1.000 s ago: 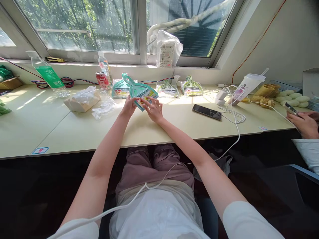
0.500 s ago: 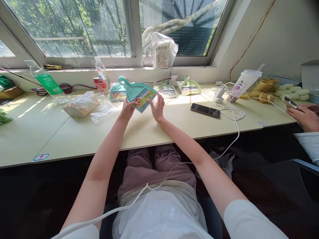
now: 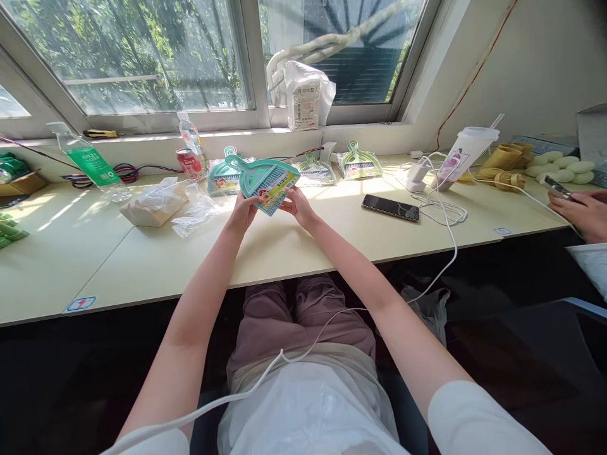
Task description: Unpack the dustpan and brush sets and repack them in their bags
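A small teal dustpan and brush set (image 3: pixel 265 180) with a yellow printed label is held up above the table, tilted, its handle pointing to the upper left. My left hand (image 3: pixel 244 212) is closed on its lower left edge. On the other side my right hand (image 3: pixel 298 207) grips the lower right edge, fingers partly behind it. Just behind lies another teal dustpan set (image 3: pixel 222 175) in clear wrap. Two more wrapped sets, a grey-green one (image 3: pixel 313 170) and a light green one (image 3: pixel 359 163), lie along the wall.
A crumpled clear plastic bag (image 3: pixel 193 212) and a paper packet (image 3: pixel 155 205) lie left. To the right are a black phone (image 3: pixel 390 207), white cables (image 3: pixel 448 218), a charger (image 3: pixel 415 175) and a lidded cup (image 3: pixel 467 155). Another person's hand (image 3: pixel 585 212) holds a phone at far right.
My right hand has shifted slightly down and its fingers have moved in on the dustpan set's right edge. The left hand keeps its hold, and the view has turned a little.
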`<state>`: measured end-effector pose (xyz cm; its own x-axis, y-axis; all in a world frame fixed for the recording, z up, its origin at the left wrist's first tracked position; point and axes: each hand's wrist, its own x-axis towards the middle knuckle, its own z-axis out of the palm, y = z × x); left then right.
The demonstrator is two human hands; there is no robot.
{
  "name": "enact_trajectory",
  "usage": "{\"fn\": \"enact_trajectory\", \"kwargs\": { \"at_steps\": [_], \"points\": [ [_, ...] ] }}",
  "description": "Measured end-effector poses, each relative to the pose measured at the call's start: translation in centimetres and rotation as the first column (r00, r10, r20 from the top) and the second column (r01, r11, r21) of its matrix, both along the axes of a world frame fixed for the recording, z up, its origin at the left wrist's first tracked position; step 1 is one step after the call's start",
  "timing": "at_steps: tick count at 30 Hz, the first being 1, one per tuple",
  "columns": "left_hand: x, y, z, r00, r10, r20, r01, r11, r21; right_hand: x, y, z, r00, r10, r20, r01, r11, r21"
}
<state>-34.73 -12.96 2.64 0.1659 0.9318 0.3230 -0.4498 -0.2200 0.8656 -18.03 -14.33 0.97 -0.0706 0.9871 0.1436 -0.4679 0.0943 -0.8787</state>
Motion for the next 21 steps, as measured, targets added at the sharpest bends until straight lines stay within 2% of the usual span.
{"fn": "enact_trajectory", "kwargs": {
  "at_steps": [7, 15, 21],
  "points": [
    [-0.05, -0.42, -0.23, 0.988, -0.074, -0.134, 0.068, 0.996, -0.051, 0.09, -0.31, -0.15, 0.995, -0.088, 0.037, 0.089, 0.995, -0.034],
    [0.10, -0.27, -0.46, 0.989, -0.078, -0.122, 0.074, 0.996, -0.041, 0.31, -0.32, -0.07, 0.994, -0.077, 0.072, 0.079, 0.996, -0.034],
    [0.01, -0.56, -0.46, 0.985, -0.070, -0.160, 0.061, 0.996, -0.061, -0.01, -0.22, -0.10, 0.998, -0.057, 0.017, 0.058, 0.995, -0.076]
  ]
}}
